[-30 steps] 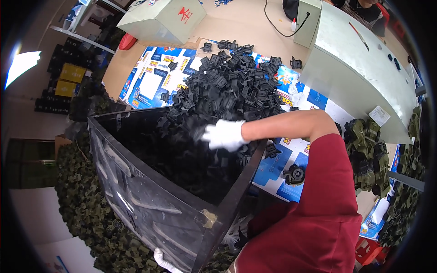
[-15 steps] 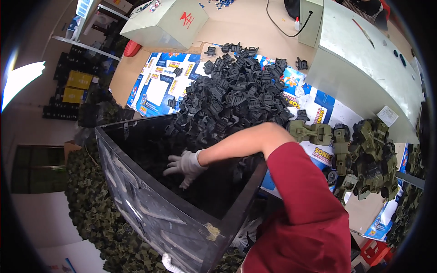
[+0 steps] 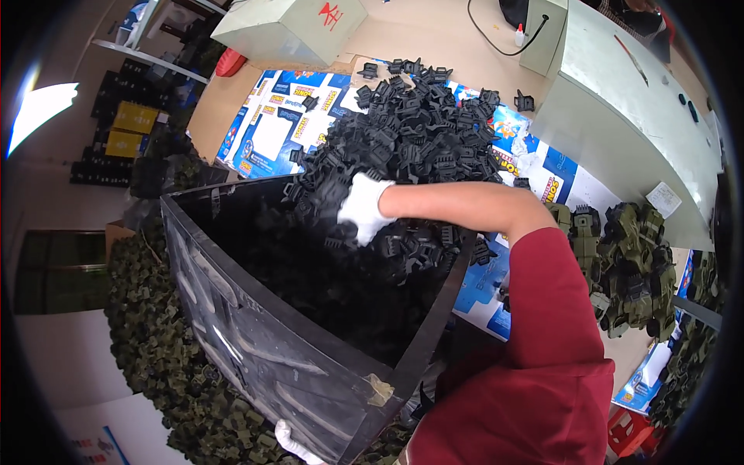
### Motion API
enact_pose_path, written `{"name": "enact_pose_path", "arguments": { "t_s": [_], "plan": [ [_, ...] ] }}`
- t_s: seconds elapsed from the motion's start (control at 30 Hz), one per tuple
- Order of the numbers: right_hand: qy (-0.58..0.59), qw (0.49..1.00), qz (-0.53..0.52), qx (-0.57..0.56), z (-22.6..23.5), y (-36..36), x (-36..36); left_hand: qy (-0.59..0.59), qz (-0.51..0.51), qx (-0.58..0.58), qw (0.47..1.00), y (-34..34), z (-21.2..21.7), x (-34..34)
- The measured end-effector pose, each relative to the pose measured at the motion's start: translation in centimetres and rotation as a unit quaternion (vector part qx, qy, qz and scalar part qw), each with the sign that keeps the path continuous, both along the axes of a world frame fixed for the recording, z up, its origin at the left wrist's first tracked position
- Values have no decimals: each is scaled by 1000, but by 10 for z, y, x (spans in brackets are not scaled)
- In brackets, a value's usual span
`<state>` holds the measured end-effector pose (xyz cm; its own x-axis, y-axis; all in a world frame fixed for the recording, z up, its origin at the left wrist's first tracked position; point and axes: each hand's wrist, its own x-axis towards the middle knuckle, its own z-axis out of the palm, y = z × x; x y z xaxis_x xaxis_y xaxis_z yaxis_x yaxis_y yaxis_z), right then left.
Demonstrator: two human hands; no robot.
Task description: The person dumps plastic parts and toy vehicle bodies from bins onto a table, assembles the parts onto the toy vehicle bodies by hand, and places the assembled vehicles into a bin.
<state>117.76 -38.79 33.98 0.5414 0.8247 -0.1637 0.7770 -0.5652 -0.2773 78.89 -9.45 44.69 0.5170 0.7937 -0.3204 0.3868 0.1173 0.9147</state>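
A large black bin (image 3: 310,364) is tilted against a heap of small black plastic parts (image 3: 418,132) on the table. My right hand (image 3: 364,205), in a white glove, reaches across from the right and rests on the parts at the bin's far rim, fingers curled downward among them. Whether it holds any is hidden. More black parts lie inside the bin. My left hand (image 3: 294,446), also gloved, shows only partly at the bin's near lower edge and grips it.
Olive green plastic parts lie heaped at the left (image 3: 155,341) and right (image 3: 628,263). Blue and white printed sheets (image 3: 263,132) cover the table. A grey-green box (image 3: 287,31) stands at the back, and a pale slanted panel (image 3: 628,101) at the right.
My right hand was at the pile, swept down into the bin with fingers spread, and is now back up at the pile by the bin's rim.
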Motion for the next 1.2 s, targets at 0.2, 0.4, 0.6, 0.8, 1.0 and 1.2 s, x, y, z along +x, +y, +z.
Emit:
{"name": "enact_pose_path", "arguments": {
  "t_s": [0.2, 0.4, 0.6, 0.8, 1.0, 1.2],
  "plan": [
    [-51, 985, -140, -92, 21, -75, 41, -9, 23, -34, 999, 20, -9, -4],
    [-56, 978, 92, 176, 63, -44, -50, -19, 53, -66, 996, 25, -18, -4],
    [7, 987, 85, 139, -24, 4, -82, -38, 63, -91, 993, 22, -10, 0],
    [-228, 967, -113, 27, -45, -62, -12, -19, 91, -80, 992, -18, 7, 35],
    [-280, 905, -283, -150, -1, -80, 10, -51, 61, -119, 990, -17, 2, 42],
    [-154, 973, 74, 152, 27, 26, -34, -84, 37, -152, 984, -13, -1, 44]
  ]
}}
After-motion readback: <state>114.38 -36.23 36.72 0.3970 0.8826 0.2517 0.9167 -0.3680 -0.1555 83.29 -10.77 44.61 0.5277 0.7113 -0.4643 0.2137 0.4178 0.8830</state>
